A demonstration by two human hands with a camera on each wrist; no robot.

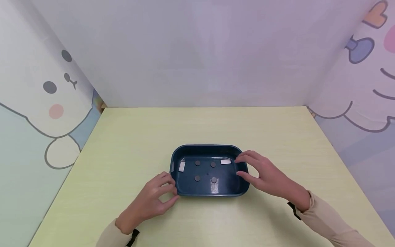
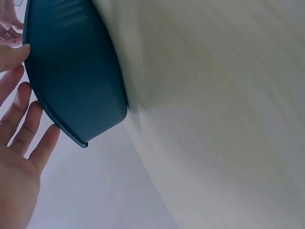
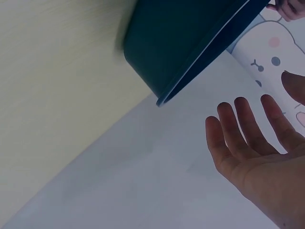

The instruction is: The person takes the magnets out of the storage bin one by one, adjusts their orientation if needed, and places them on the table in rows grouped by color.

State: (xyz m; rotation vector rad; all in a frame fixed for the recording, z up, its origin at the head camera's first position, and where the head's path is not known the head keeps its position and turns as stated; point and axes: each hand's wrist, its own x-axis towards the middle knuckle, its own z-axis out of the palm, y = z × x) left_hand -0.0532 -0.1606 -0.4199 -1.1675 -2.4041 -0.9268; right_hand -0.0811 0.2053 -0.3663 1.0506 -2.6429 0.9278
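left hand (image 1: 152, 199) relaxed and unclenched, i see its bent fingertips and thumb touching the rim by the near left corner of the dark blue tray (image 1: 228, 181); from my end i cannot tell how hard they press. right hand (image 1: 268, 173) is loose, thumb and fingers spread apart over the tray's right end, and the right wrist feed shows me its fingertips apart from the rim. the tray sits upright on the pale yellow table (image 1: 132, 137), between the two hands, one long side facing the person. on its floor i count four small grey discs (image 1: 197, 178), in two rows of two, and two small white rectangles (image 1: 182, 166), one by the left end, one toward the far right; whether these are loose or stuck down, i cannot tell. beige sleeves (image 1: 336, 219) cover both forearms. past the table's far edge i have a pale back wall (image 1: 197, 51), flanked by a left panel (image 1: 61, 123) with a cartoon animal face and a right panel (image 1: 355, 140) with more cartoon outlines.
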